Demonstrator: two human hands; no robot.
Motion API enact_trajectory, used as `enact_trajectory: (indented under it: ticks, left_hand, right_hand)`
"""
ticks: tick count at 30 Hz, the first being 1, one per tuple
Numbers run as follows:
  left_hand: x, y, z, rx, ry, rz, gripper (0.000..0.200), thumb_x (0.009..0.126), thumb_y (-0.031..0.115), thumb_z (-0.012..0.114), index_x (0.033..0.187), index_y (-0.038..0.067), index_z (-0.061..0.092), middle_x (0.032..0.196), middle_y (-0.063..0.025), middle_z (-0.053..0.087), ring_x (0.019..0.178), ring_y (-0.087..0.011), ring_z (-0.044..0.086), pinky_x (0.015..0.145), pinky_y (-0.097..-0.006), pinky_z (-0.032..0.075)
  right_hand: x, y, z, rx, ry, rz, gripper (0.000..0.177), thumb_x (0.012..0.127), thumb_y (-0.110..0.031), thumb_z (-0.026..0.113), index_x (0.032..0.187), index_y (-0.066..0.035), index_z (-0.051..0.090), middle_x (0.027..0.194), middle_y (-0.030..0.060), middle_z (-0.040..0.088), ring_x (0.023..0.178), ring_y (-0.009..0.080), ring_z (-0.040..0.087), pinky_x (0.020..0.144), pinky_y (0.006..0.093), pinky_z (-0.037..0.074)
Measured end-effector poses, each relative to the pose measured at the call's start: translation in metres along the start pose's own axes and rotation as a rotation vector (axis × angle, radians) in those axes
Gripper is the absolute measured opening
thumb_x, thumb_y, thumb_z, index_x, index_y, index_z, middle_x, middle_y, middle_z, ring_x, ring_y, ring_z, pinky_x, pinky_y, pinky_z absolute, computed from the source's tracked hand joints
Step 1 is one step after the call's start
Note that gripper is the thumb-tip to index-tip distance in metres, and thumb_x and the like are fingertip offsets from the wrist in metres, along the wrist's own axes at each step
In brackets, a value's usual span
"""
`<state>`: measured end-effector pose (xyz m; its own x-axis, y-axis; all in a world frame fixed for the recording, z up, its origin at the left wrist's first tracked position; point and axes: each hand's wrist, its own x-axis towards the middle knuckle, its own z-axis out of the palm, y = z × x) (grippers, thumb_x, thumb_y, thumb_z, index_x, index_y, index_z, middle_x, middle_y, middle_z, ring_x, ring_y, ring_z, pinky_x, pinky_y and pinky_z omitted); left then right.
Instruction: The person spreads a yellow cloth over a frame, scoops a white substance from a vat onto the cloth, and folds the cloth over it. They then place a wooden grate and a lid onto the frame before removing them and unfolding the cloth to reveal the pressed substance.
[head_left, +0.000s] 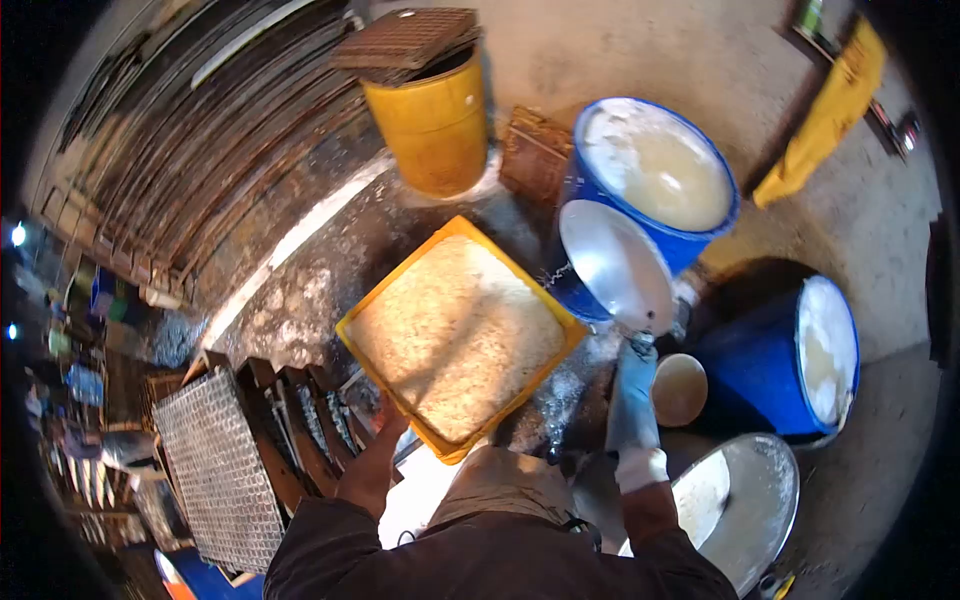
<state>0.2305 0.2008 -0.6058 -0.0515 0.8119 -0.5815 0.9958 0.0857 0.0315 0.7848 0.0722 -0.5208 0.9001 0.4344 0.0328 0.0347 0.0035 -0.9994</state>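
Observation:
My bare left hand [390,425] grips the near left edge of a square yellow tray [372,385], its fingers partly hidden. A pale, lumpy mass [460,335] fills the tray almost to the rim, with a shadow across it. My right hand [638,362], in a light blue glove, holds the near rim of a large shiny metal basin [615,262]. The basin is tilted, and drops of liquid fly from its left edge towards the tray. Behind it stands a blue barrel [590,185] full of cloudy liquid topped with white foam.
To the right stand a second foamy blue barrel [745,360], a small round bowl [680,390] and a wide metal tub [775,500]. A yellow barrel [428,125] with rusty grates on top is at the back. Woven-topped racks [220,465] flank my left; the floor is wet.

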Motion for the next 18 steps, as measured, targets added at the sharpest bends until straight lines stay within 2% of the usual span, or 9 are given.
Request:
enact_trajectory:
  ticks: [1,2,3,4,6,8,11,16,18]
  left_hand:
    - [0.040,-0.025,0.043,-0.329,0.240,0.194,0.101,0.073,0.044,0.079,0.153,0.018,0.023,0.156,-0.0127,0.031,0.132,-0.0332,0.047,0.103,-0.0446,0.043]
    - [0.030,-0.017,0.039,-0.230,0.501,0.286,0.084,0.072,0.039,0.078,0.141,0.013,0.038,0.136,-0.0147,0.051,0.118,-0.0341,0.056,0.100,-0.0447,0.046]
    - [0.006,-0.006,0.038,-0.204,0.443,0.181,0.080,0.072,0.038,0.076,0.139,0.012,0.040,0.129,-0.0143,0.055,0.115,-0.0333,0.057,0.099,-0.0432,0.045]
    - [0.007,0.010,0.014,-0.176,0.061,0.085,0.077,0.072,0.040,0.074,0.137,0.010,0.045,0.128,-0.0142,0.055,0.122,-0.0309,0.050,0.103,-0.0436,0.040]
    - [-0.039,0.048,0.026,0.041,0.401,0.179,0.071,0.078,0.041,0.070,0.137,0.009,0.049,0.140,-0.0144,0.050,0.131,-0.0301,0.046,0.104,-0.0450,0.040]
    - [-0.068,0.086,0.037,-0.013,0.326,0.350,0.067,0.084,0.038,0.064,0.141,0.008,0.046,0.147,-0.0155,0.045,0.139,-0.0336,0.038,0.112,-0.0471,0.034]
    - [-0.105,0.154,0.068,-0.006,0.221,0.589,0.064,0.083,0.025,0.068,0.136,-0.002,0.046,0.137,-0.0270,0.048,0.130,-0.0394,0.044,0.110,-0.0447,0.037]
    - [-0.173,0.263,0.111,-0.063,-0.138,0.894,0.057,0.086,0.023,0.074,0.133,0.000,0.051,0.127,-0.0197,0.057,0.107,-0.0301,0.062,0.089,-0.0377,0.051]
    - [-0.194,0.292,0.119,-0.043,-0.248,0.804,0.056,0.087,0.022,0.073,0.133,0.000,0.051,0.125,-0.0185,0.059,0.102,-0.0275,0.064,0.087,-0.0358,0.052]
  right_hand:
    - [0.000,-0.007,-0.046,-0.030,0.092,0.115,0.029,0.080,-0.005,0.071,0.107,-0.004,0.063,0.091,-0.0005,0.063,0.079,0.0096,0.056,0.070,0.0264,0.049]
    - [-0.019,-0.060,-0.079,-0.005,0.254,0.270,0.031,0.082,-0.008,0.072,0.110,-0.002,0.060,0.090,-0.0018,0.061,0.079,0.0092,0.056,0.070,0.0252,0.049]
    - [-0.032,-0.072,-0.124,0.072,0.294,0.218,0.030,0.085,-0.009,0.071,0.112,-0.004,0.060,0.088,-0.0014,0.061,0.077,0.0072,0.055,0.066,0.0236,0.048]
    - [-0.051,-0.083,-0.169,0.148,0.321,0.251,0.029,0.087,-0.009,0.070,0.113,-0.006,0.060,0.086,-0.0016,0.060,0.072,0.0066,0.054,0.063,0.0235,0.047]
    - [-0.093,-0.060,-0.266,0.160,0.466,0.243,0.022,0.090,-0.008,0.066,0.111,-0.010,0.059,0.077,-0.0015,0.058,0.057,0.0060,0.050,0.052,0.0245,0.046]
    - [-0.147,-0.021,-0.360,0.184,0.714,0.431,0.017,0.089,-0.013,0.068,0.100,-0.011,0.056,0.071,0.0013,0.056,0.049,0.0105,0.050,0.043,0.0282,0.045]
    - [-0.217,0.008,-0.458,0.310,1.009,0.711,0.019,0.088,-0.021,0.068,0.097,-0.012,0.055,0.068,0.0026,0.052,0.046,0.0140,0.049,0.040,0.0312,0.045]
    - [-0.312,0.109,-0.576,0.304,1.257,0.920,0.015,0.091,-0.024,0.055,0.096,-0.010,0.053,0.062,0.0032,0.048,0.045,0.0169,0.048,0.041,0.0345,0.047]
    - [-0.326,0.142,-0.593,0.342,1.460,0.899,0.014,0.090,-0.024,0.056,0.089,-0.010,0.056,0.060,0.0024,0.048,0.042,0.0185,0.048,0.041,0.0370,0.047]
